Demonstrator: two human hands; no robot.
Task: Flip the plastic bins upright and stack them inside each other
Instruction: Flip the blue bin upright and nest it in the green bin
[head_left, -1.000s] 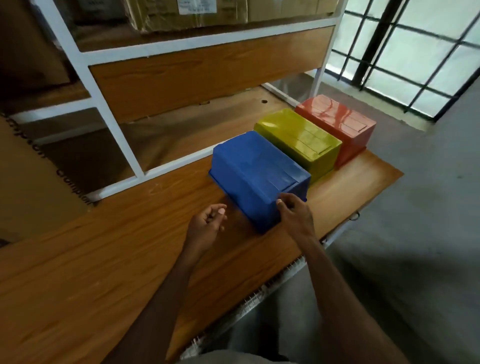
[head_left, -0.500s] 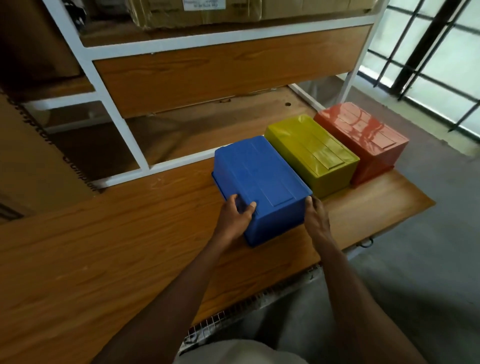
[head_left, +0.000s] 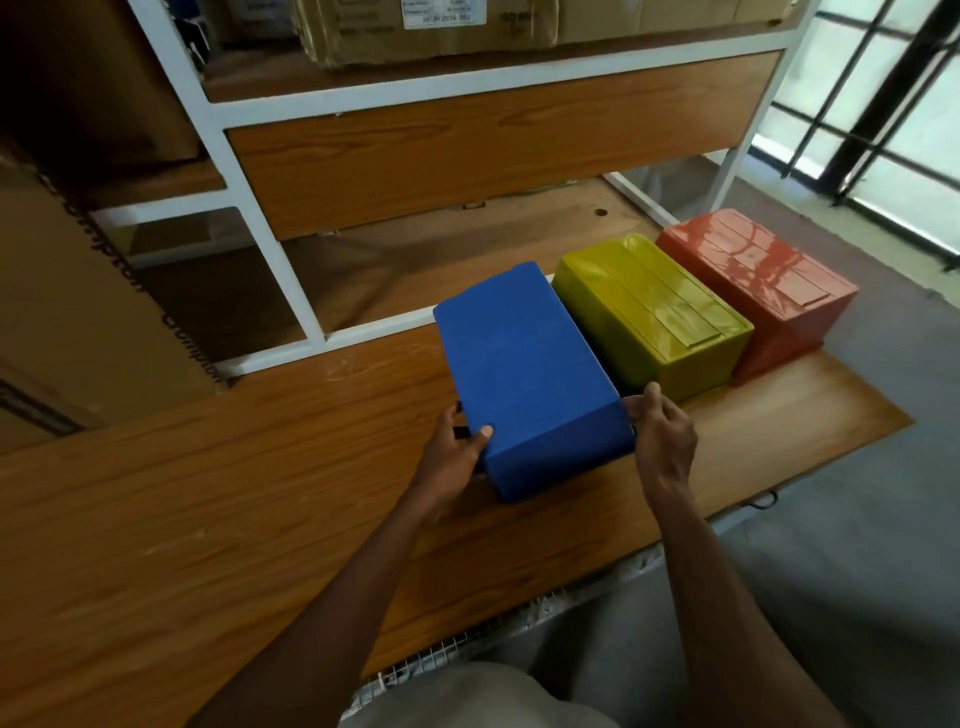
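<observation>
Three plastic bins stand in a row on the wooden table (head_left: 208, 519). The blue bin (head_left: 524, 374) is nearest, upside down, its near end lifted off the wood and tilted. My left hand (head_left: 457, 457) grips its near left corner, thumb on top. My right hand (head_left: 662, 434) holds its near right corner. To the right, the yellow bin (head_left: 654, 312) lies upside down, close beside the blue one. Beyond it the red bin (head_left: 758, 280) also rests upside down, near the table's right end.
A white metal shelf frame (head_left: 249, 208) with wooden boards rises behind the bins. Cardboard boxes (head_left: 441, 26) sit on the upper shelf and a big carton (head_left: 67, 312) stands at the left. The table's edge runs just right of the red bin, with grey floor (head_left: 857, 545) below.
Both hands have closed on the blue bin's near corners and raised its near end off the table. The camera has moved closer to the bins.
</observation>
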